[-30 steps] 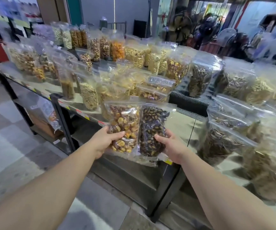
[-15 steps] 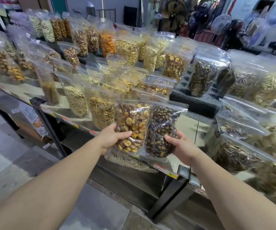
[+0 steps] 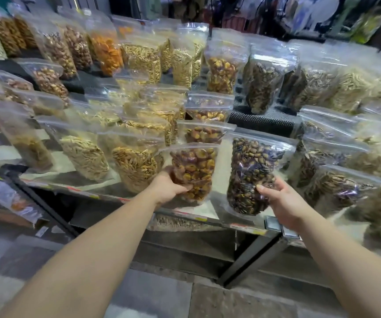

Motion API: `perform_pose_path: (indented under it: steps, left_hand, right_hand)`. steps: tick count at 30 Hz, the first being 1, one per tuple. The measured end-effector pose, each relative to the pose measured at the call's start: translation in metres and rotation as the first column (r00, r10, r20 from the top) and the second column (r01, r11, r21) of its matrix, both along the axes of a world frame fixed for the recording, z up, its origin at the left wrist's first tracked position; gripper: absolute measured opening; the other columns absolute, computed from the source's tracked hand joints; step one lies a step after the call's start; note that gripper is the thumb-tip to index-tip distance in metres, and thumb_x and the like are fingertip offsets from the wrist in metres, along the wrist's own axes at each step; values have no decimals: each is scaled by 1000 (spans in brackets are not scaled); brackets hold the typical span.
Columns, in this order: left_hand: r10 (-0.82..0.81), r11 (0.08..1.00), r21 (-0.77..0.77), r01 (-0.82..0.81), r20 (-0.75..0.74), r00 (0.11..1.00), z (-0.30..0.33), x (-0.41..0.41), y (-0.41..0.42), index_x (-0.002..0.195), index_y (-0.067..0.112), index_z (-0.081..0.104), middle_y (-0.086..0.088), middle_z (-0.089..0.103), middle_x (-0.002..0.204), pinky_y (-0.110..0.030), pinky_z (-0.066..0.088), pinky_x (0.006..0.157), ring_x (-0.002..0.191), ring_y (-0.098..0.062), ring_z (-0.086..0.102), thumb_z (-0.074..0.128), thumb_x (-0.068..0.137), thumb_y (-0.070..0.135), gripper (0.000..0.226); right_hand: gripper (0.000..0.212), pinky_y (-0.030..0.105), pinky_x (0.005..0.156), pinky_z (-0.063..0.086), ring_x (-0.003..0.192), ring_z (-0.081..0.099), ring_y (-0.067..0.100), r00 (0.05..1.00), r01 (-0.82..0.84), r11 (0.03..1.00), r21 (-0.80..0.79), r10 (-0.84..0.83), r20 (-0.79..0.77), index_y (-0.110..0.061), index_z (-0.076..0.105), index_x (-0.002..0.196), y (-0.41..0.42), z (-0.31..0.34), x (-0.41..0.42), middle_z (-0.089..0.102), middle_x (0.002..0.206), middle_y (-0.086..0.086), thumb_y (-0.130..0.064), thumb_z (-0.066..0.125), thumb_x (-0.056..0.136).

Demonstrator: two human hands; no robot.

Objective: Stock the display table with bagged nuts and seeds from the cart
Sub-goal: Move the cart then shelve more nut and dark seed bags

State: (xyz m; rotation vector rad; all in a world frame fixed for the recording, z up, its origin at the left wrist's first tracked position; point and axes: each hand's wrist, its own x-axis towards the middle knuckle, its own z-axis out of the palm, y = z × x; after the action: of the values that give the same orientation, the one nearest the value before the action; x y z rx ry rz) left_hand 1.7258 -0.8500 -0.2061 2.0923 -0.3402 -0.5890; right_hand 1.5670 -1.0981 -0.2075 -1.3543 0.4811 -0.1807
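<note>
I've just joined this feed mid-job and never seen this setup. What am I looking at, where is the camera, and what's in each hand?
There is no machine here: a person works with two bare hands, and the single camera sits on their head, looking forward and down. The left hand grips a clear bag of yellow-brown nuts. The right hand grips a bag of dark seeds. Both bags are held over the front edge of the display table, which carries rows of similar bags, some upright, some leaning. No cart is in view.
</note>
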Motion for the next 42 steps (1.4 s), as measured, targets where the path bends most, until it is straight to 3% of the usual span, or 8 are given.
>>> perform_pose_path:
  steps: [5, 11, 17, 25, 30, 34, 37, 42]
  left_hand:
    - [-75, 996, -42, 76, 16, 997, 0, 11, -1, 133, 8, 54, -2, 59, 113, -17, 38, 86, 104, -14, 52, 76, 86, 11, 52]
    - [-108, 994, 12, 108, 28, 994, -2, 21, 1, 123, 10, 55, -5, 58, 111, -24, 40, 89, 104, -20, 54, 78, 85, 15, 44]
    - [-92, 996, 3, 92, 52, 994, -3, 16, 1, 134, 6, 49, -6, 58, 117, -24, 38, 90, 105, -18, 50, 75, 87, 13, 55]
    - [-81, 997, 20, 80, 24, 996, -1, 9, -2, 138, 8, 43, -11, 56, 134, -24, 37, 89, 111, -20, 51, 76, 87, 16, 61]
    - [-25, 999, -46, 24, -41, 999, -6, 7, 3, 145, 3, 35, -27, 44, 145, -37, 36, 111, 137, -39, 41, 81, 80, 8, 80]
    - [-14, 1000, -11, 14, -16, 1000, -11, 4, 13, 151, 6, 31, -7, 52, 141, -34, 37, 111, 137, -25, 45, 83, 79, 22, 90]
    - [-8, 1000, 15, 7, 15, 1000, -15, -3, 22, 153, 6, 29, -7, 45, 153, -38, 39, 113, 138, -25, 45, 83, 79, 31, 96]
    - [-98, 990, 112, 87, 93, 991, -16, -19, 28, 135, 11, 55, -4, 64, 128, -30, 49, 92, 109, -16, 61, 77, 83, 40, 63]
  right_hand:
    - [34, 22, 67, 51, 75, 70, 7, 998, 62, 998, -24, -62, 5, -16, 60, 113, 7, -5, -12, 75, 85, -5, 9, 54, 91]
    - [40, 36, 88, 50, 97, 68, 19, 992, 128, 991, -41, -128, 9, -18, 60, 117, 17, -6, -16, 72, 107, 4, 10, 55, 90]
    - [43, 38, 90, 46, 108, 62, 26, 986, 165, 985, -48, -166, -18, -9, 55, 129, 17, -3, -18, 67, 120, 14, 9, 57, 90]
    - [46, 42, 100, 43, 115, 60, 25, 987, 157, 986, -56, -158, -24, -15, 55, 132, 22, 0, -12, 67, 124, 8, 5, 60, 90]
    - [34, 35, 85, 48, 97, 66, 18, 986, 163, 984, -78, -165, -21, -19, 61, 113, 27, 5, -9, 74, 99, -3, 7, 57, 92]
    - [38, 33, 83, 48, 95, 65, 16, 983, 179, 982, -63, -180, -22, -18, 58, 121, 30, 5, -7, 72, 101, -3, 7, 58, 92]
    - [37, 30, 79, 47, 94, 65, 14, 983, 183, 981, -57, -184, -15, -20, 59, 116, 34, 5, -6, 70, 104, -2, 8, 57, 92]
    - [36, 32, 76, 45, 98, 62, 19, 984, 177, 983, -49, -178, -14, -22, 60, 112, 41, 1, -7, 68, 108, 1, 7, 58, 91]
